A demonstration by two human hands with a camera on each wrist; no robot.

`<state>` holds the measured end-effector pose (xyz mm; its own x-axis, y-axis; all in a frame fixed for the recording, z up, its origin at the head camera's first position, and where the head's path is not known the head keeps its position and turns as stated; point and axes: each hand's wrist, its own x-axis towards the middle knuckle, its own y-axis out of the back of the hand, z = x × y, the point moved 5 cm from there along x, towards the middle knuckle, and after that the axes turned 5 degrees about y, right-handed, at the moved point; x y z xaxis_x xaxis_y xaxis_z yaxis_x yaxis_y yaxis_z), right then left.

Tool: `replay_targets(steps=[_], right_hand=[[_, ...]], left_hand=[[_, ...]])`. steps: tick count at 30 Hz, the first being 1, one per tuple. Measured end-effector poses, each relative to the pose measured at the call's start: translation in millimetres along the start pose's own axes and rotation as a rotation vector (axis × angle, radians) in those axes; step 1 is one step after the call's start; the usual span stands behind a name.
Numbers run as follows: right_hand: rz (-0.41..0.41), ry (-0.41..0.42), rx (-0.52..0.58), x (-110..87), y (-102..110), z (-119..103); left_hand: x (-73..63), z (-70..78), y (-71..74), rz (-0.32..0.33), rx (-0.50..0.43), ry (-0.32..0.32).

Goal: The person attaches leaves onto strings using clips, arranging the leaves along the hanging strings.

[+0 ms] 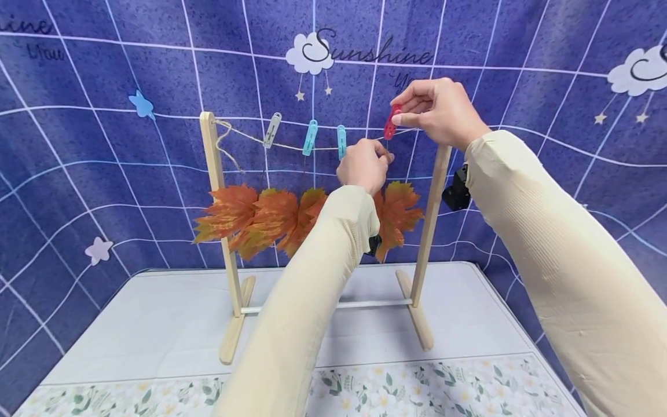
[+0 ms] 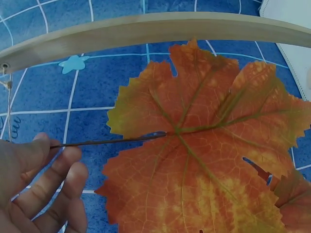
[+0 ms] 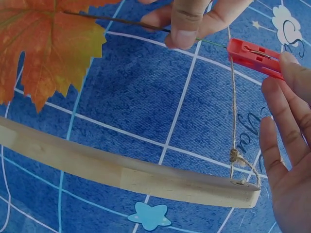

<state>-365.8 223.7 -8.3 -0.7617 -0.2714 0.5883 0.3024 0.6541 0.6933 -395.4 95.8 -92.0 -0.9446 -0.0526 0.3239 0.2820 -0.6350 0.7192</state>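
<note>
My right hand point(image 1: 442, 110) pinches a red clothespin point(image 1: 392, 123) between thumb and finger, its front end at the twine point(image 3: 234, 111). Just left of it, my left hand point(image 1: 365, 165) pinches the thin brown stem point(image 2: 112, 141) of an orange maple-like leaf point(image 2: 204, 131). In the right wrist view the stem's green tip reaches the clothespin's mouth. The leaf hangs below the hand. Further left on the line sit a grey clothespin point(image 1: 272, 130) and two blue clothespins point(image 1: 310, 138), with more orange leaves point(image 1: 234, 211) hanging beneath; my left forearm hides part of these.
A wooden frame's left post point(image 1: 221, 214) and right post point(image 1: 431, 226) hold up the twine. Its feet stand on a white table point(image 1: 172, 313) with a floral cloth point(image 1: 391, 388) at the front. A blue patterned curtain point(image 1: 156, 69) hangs behind.
</note>
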Motion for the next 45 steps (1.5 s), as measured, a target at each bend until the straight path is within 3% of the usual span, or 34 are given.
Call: replay_targets(steps=[5,20,28,45], right_hand=[[-0.044,-0.011,-0.026,0.7,-4,-1],[-0.146,-0.084,-0.076,1.5,-8,-3],[-0.220,-0.088,-0.126,-0.7,-10,-4],[-0.208,-0.008,-0.220,-7.2,-18,-12]], left_hand=[[-0.2,-1.9,1.2,0.011,0.002,0.023],[0.0,-2.8,3.9,0.030,0.002,-0.003],[-2.6,-4.1,0.3,0.011,0.002,0.008],[-4.2,-10.1,-6.5,-0.001,0.011,0.002]])
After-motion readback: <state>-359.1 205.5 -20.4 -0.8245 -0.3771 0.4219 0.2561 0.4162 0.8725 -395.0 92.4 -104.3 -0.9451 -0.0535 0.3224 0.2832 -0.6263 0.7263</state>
